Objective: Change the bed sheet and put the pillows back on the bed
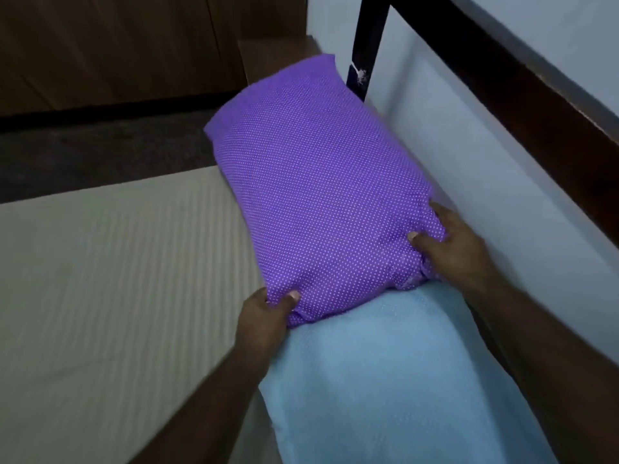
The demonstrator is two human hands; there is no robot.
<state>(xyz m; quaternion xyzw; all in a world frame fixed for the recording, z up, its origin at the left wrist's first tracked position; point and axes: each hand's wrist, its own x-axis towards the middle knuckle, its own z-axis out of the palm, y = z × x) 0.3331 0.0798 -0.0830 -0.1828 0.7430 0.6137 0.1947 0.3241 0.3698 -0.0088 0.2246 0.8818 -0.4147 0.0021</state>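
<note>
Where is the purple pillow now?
In the head view, the purple pillow lies at centre on the striped sheet, against the pale headboard panel, gripped at its near corners by both hands, just beyond the blue pillow.

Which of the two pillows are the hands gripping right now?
The purple polka-dot pillow. The left hand and right hand pinch its near corners, while the plain light blue pillow lies ungripped beneath its near edge.
</note>
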